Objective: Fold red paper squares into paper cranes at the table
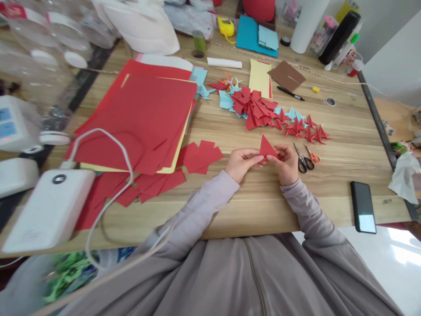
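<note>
A small piece of red paper (267,147), folded into a triangle with its point up, is held just over the wooden table (250,206). My left hand (242,162) pinches its lower left corner between thumb and fingers. At the lower right edge, my right hand (287,163) grips the same paper with thumb and fingers. Beyond the hands lies a heap of folded red paper pieces (251,105), with red and light blue pointed paper shapes (297,125) trailing to its right. Black-handled scissors (305,163) and orange-handled scissors (313,155) rest beside my right hand.
Red paper sheets (141,118) are stacked at the left, with cut red squares (200,157) beside them. A white power bank (49,208) and its cable (126,153) occupy the near left. A phone (363,206) lies near the front right edge. Bottles stand at the back corners.
</note>
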`<control>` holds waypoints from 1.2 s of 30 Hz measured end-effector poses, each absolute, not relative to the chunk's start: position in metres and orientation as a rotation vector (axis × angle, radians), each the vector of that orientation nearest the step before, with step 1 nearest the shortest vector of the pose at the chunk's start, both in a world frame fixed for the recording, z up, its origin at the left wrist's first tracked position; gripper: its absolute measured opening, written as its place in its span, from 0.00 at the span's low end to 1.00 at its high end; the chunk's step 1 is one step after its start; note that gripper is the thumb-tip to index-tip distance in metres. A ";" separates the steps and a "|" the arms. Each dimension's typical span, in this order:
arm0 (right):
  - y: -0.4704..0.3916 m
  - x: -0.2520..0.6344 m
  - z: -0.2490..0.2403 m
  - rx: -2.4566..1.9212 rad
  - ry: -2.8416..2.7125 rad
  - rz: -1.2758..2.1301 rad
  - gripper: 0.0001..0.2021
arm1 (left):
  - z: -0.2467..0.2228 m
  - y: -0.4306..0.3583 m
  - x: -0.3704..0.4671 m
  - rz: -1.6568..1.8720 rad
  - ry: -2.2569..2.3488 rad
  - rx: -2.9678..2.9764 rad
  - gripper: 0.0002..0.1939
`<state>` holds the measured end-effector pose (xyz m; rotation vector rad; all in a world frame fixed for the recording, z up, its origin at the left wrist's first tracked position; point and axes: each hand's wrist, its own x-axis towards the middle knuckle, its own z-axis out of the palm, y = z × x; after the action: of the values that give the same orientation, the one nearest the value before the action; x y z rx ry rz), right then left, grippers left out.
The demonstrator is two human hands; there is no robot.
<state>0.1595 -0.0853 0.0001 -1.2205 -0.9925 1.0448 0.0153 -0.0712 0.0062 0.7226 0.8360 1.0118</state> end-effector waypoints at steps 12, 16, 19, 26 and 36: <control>-0.087 0.160 -0.002 -1.246 -1.044 1.075 0.13 | 0.007 -0.072 0.015 0.854 0.927 0.877 0.14; -0.086 0.161 -0.003 -1.263 -1.034 1.064 0.12 | 0.008 -0.072 0.015 0.847 0.925 0.881 0.12; -0.086 0.161 -0.004 -1.255 -1.020 1.064 0.11 | 0.009 -0.072 0.015 0.845 0.903 0.885 0.10; -0.084 0.161 -0.006 -1.231 -0.962 1.083 0.10 | 0.008 -0.071 0.013 0.807 0.840 0.865 0.08; -0.083 0.162 -0.004 -1.249 -0.915 1.102 0.11 | 0.007 -0.070 0.011 0.895 0.890 0.833 0.09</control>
<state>0.1621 -0.0834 -0.0036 -1.2487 -0.9149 1.1022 0.0110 -0.0696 0.0073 0.8334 0.8901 0.8951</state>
